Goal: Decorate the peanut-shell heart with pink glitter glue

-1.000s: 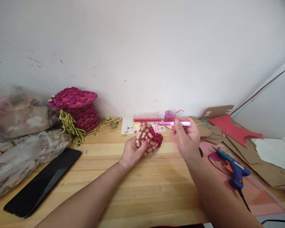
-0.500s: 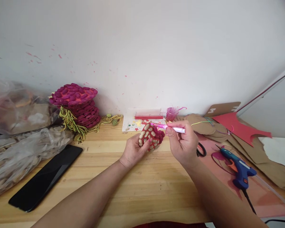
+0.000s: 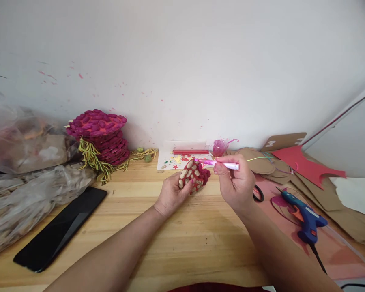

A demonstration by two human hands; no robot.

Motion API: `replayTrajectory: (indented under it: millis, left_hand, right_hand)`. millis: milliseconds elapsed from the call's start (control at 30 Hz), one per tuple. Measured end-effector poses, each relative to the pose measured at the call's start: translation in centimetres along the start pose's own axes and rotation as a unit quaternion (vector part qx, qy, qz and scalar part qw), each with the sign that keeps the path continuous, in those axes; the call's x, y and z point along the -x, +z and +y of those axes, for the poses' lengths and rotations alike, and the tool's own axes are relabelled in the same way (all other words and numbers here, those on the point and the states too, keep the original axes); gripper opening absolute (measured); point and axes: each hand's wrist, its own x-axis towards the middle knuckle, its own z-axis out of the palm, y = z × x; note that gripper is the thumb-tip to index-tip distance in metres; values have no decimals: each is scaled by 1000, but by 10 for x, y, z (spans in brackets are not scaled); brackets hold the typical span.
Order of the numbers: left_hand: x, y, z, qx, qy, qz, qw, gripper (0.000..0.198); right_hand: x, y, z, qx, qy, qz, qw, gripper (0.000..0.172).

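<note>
On the wooden table (image 3: 182, 243), at the left, one clear plastic bag (image 3: 48, 194) holds tan bits and the upper bag (image 3: 27, 142) brown material. The left hand (image 3: 172, 194) grips a peanut-studded red piece (image 3: 188, 175) above the tabletop, before a pink-stained cup (image 3: 220, 148), contents indistinct; the right hand (image 3: 237, 184) pinches a slim pink-and-white tool (image 3: 231, 166), tip at the piece's upper edge.

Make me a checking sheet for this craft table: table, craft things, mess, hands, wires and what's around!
Surface: wooden table, pale, grain showing.
Craft things: lumpy piece, pale and magenta lumps; white-and-pink pen-like tool, tip at its upper edge.
Clutter: phone and plastic bags left; glue gun right.
Hands: left hand holds the piece; right hand grips the tool.
Cables: glue gun's cord; dark cable, bottom-right corner.
Surroundings: white wall, pink splashes.
</note>
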Motion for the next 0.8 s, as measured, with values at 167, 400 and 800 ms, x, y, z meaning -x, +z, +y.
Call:
replayTrajectory:
  millis: [167, 400, 800]
  left_hand:
    - [-2, -1, -5, -35, 25, 8, 999, 21]
    - [-5, -8, -6, -119, 74, 22, 990, 14]
    - [-5, -11, -6, -145, 90, 28, 985, 12]
  right_hand:
    - [0, -2, -5, 18, -37, 0, 999, 12]
    - [-3, -7, -18, 66, -119, 4, 991, 19]
    - [-3, -11, -13, 31, -43, 8, 999, 14]
